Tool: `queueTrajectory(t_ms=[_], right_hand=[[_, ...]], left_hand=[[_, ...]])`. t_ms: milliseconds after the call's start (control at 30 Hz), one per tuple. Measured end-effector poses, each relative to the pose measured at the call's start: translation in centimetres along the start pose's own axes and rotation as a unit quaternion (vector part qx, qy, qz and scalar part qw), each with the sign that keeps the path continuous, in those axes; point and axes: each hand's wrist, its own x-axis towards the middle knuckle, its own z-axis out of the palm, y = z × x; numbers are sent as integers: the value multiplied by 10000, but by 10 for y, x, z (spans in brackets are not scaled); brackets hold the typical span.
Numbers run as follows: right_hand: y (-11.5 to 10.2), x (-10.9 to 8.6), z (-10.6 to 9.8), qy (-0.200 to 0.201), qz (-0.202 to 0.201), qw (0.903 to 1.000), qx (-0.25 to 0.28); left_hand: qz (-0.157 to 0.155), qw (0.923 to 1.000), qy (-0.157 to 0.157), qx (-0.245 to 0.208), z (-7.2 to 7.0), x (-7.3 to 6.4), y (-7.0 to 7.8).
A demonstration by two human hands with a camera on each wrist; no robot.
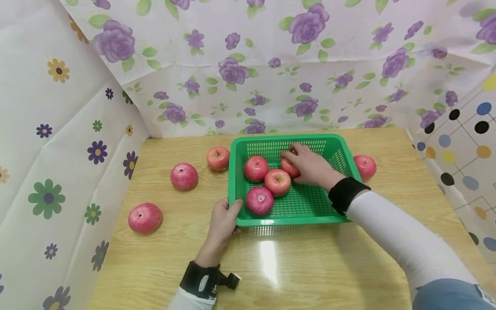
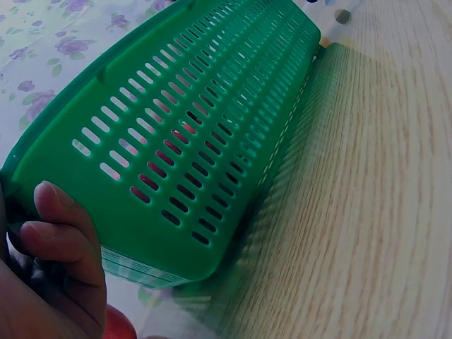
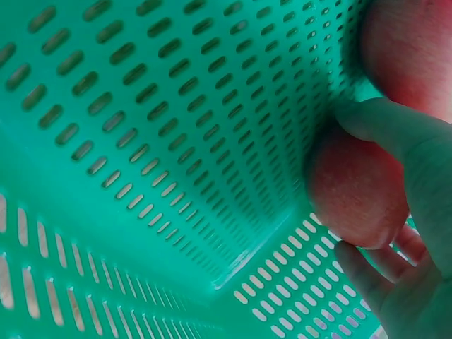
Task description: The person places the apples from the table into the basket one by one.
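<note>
A green slotted plastic basket stands on the wooden table. My left hand grips its near left corner, thumb over the rim and fingers curled beneath, as the left wrist view shows. Inside the basket, my right hand holds a red apple, thumb on one side and fingers on the other. Three more apples lie to its left in the basket: a red one, a yellowish-red one and a darker pinkish one.
Left of the basket, three apples lie on the table: one by the rim, a second and a nearer one. Another apple sits against the basket's right side. A flowered sheet hangs behind the table.
</note>
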Motion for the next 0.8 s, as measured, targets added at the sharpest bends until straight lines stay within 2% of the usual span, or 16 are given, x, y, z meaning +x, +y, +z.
queueTrajectory(t_ms=[133,400,800], right_hand=[[-1,0,-1,54,5,9999,91],[1,1,0,191,-137,9996,-172],[-1,-1,-5,47,-45,9998,-189]], left_hand=[[-15,10000,12,6,0,0,1],[-59,10000,-11,-11,0,0,0],[-33,10000,-40,-75,-1,0,0]])
